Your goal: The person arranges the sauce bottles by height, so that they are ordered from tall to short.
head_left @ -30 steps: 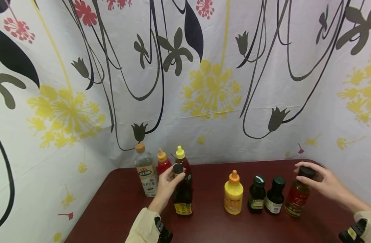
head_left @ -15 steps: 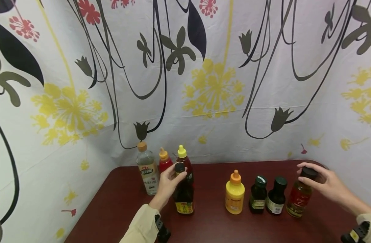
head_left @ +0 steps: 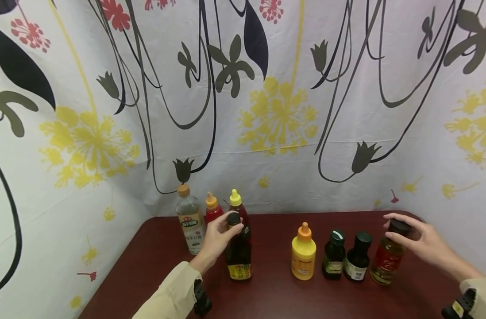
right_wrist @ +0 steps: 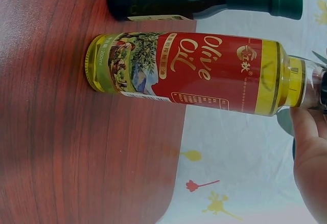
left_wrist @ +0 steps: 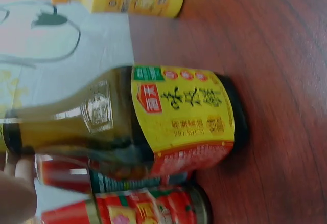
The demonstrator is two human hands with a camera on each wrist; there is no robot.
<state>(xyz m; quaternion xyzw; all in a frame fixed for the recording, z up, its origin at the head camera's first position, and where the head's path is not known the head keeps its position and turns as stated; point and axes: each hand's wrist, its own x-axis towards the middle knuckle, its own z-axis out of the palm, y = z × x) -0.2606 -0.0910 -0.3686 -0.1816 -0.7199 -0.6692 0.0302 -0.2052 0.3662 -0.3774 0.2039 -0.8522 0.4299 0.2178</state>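
In the head view my left hand [head_left: 216,239] holds a dark soy sauce bottle [head_left: 239,254] by its black cap and neck. Its yellow and red label [left_wrist: 184,111] faces the left wrist camera, and the bottle stands on the table. On the far right, my right hand [head_left: 424,241] grips an olive oil bottle [head_left: 386,261] around the top, thumb in front and fingers behind the dark cap. A red label with "Olive Oil" [right_wrist: 204,73] shows in the right wrist view, over golden oil.
Behind the soy sauce stand a clear bottle with an orange cap [head_left: 191,226], a red squeeze bottle [head_left: 213,210] and a yellow-capped dark bottle [head_left: 236,199]. A yellow squeeze bottle [head_left: 303,257] and two small dark green-capped bottles [head_left: 333,259] stand between the hands. A patterned curtain [head_left: 283,177] hangs behind the table [head_left: 275,297].
My left forearm and sleeve have swung a little to the left, while the hand stays at the soy sauce bottle's top. The right hand keeps its hold; the head view shifts slightly.
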